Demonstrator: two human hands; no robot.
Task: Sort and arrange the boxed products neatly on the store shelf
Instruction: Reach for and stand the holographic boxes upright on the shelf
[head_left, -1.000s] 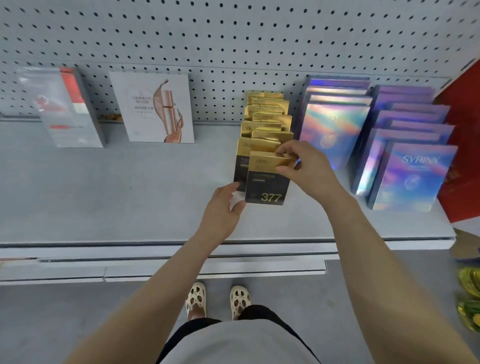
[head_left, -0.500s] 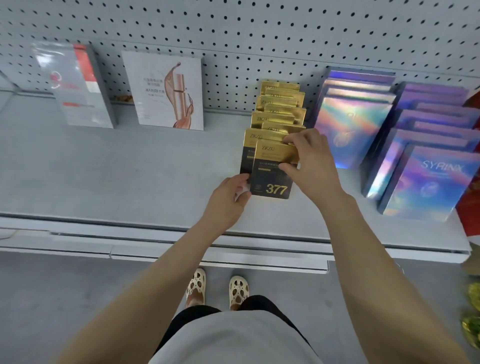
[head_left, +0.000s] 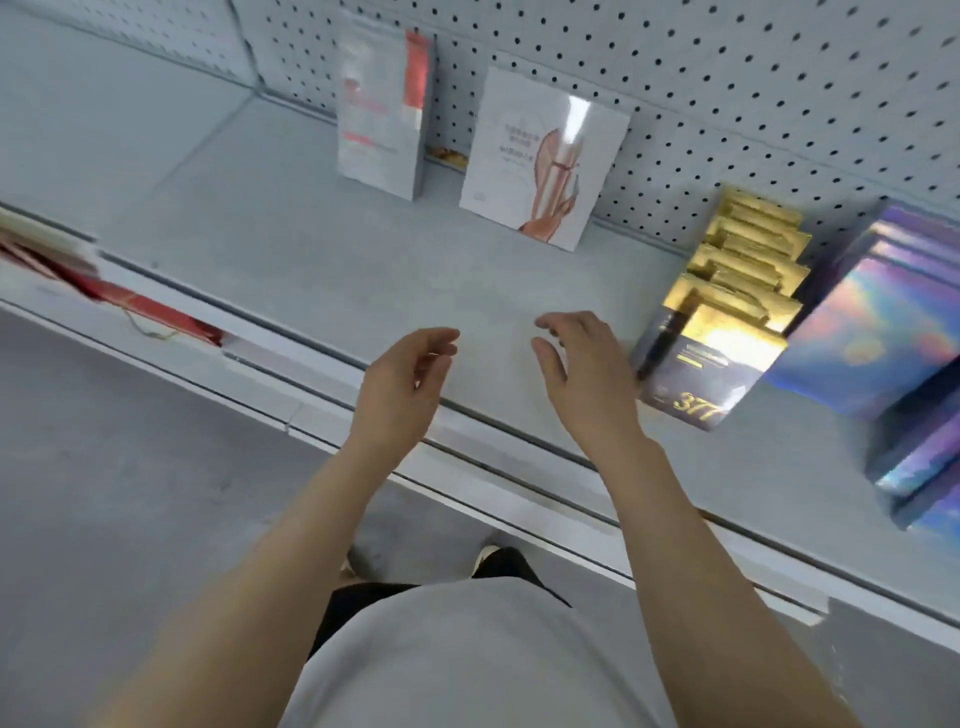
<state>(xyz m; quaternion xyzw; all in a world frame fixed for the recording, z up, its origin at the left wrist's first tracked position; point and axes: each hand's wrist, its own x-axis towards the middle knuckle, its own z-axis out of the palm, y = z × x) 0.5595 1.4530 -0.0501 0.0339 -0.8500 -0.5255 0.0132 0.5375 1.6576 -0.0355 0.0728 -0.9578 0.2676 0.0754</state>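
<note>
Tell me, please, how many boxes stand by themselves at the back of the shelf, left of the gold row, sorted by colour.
Grey rectangular carton with a red stripe: 1
White flat carton with a copper-coloured picture: 1
Total: 2

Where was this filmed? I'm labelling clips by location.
Most likely a shop's cosmetics aisle: a grey shelf backed by pegboard, with a row of gold boxes and shiny purple boxes facing outward.

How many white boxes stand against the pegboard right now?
2: a red-striped box on the left, and a box with a copper picture just right of it. More may sit out of frame.
</note>
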